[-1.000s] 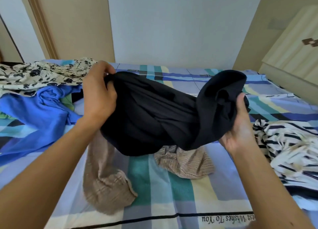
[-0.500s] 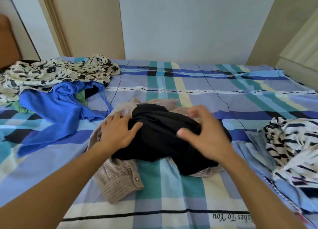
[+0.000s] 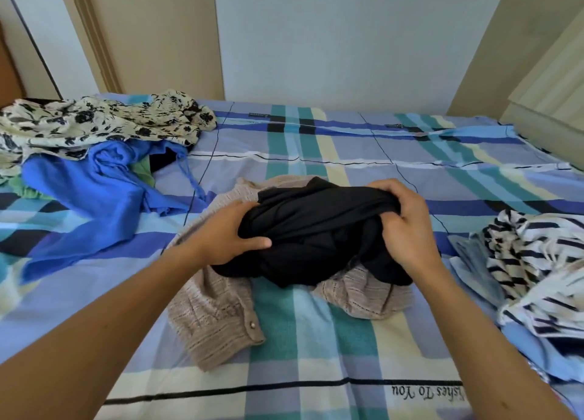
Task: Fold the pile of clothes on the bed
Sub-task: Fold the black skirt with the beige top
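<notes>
Both hands have closed again on the black garment [image 3: 316,230], which half a second ago lay loose under spread fingers and a second ago hung in the air between them. It now sits bunched on the beige knit cardigan [image 3: 218,318] in the middle of the bed [image 3: 347,154]. The left hand [image 3: 227,233] pinches its left end, thumb across the cloth. The right hand [image 3: 409,227] has its fingers curled round a gathered fold at the right end. No fold is made yet; this looks like a regrip to find an edge. A blue garment [image 3: 94,204] and a floral garment [image 3: 104,125] lie to the left, a striped garment [image 3: 543,261] to the right, all unfolded.
</notes>
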{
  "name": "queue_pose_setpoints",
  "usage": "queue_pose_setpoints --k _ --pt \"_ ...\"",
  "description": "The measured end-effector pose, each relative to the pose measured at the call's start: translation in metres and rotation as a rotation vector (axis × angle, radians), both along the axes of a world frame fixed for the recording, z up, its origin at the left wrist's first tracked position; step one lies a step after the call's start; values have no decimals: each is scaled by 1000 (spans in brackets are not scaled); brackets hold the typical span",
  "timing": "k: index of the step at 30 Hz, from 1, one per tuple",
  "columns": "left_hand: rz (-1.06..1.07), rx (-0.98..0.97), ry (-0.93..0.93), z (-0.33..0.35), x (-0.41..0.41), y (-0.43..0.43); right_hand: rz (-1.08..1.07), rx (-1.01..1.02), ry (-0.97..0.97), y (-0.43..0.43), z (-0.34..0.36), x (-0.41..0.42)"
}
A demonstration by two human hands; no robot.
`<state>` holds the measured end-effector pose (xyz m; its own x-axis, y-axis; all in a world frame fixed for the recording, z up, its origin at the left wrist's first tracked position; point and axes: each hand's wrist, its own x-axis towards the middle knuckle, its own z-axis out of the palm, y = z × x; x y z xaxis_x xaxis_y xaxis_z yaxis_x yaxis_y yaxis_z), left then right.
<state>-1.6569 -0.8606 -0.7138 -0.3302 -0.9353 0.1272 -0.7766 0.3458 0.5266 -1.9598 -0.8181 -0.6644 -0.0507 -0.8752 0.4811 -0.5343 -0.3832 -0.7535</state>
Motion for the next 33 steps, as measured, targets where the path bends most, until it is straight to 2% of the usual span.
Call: queue_pose_setpoints --k 2,4,7,10,13,16,18,20,22,23,25,27,29,31,33 --pt "-38 -95 55 16 5 -2 -61 -60 -172 -1 5 -16" --pt "34 -251 142 32 19 -9 -143 -140 -286 -1 11 -35" --pt "152 -479 221 62 30 -14 -292 -228 -180 3 15 -59" --pt "283 -578 252 78 34 -15 -408 -233 -17 6 13 -66" --pt "465 -515 196 69 36 -17 -369 -53 48 6 13 -71" --pt "538 -348 -82 47 25 -12 -175 368 193 6 2 -71" --pt "383 -263 -254 34 15 -4 -117 563 253 6 -7 -67" --pt "195 -109 -325 24 9 5 -235 528 339 7 -7 -62" --pt "97 95 -385 18 6 13 -397 433 496 14 1 -54" --pt "59 146 -453 14 2 17 -412 461 569 18 3 -47" --pt "-21 112 -572 9 -13 27 -335 607 634 24 2 -36" --pt "-93 42 -501 5 -28 36 -181 703 495 26 -4 -24" --pt "-149 37 -296 5 -43 45 7 753 225 29 -7 -12" --pt "-214 109 -22 4 -57 54 174 704 16 31 -9 0" --pt "-285 192 149 1 -67 59 209 613 -67 27 -18 6"
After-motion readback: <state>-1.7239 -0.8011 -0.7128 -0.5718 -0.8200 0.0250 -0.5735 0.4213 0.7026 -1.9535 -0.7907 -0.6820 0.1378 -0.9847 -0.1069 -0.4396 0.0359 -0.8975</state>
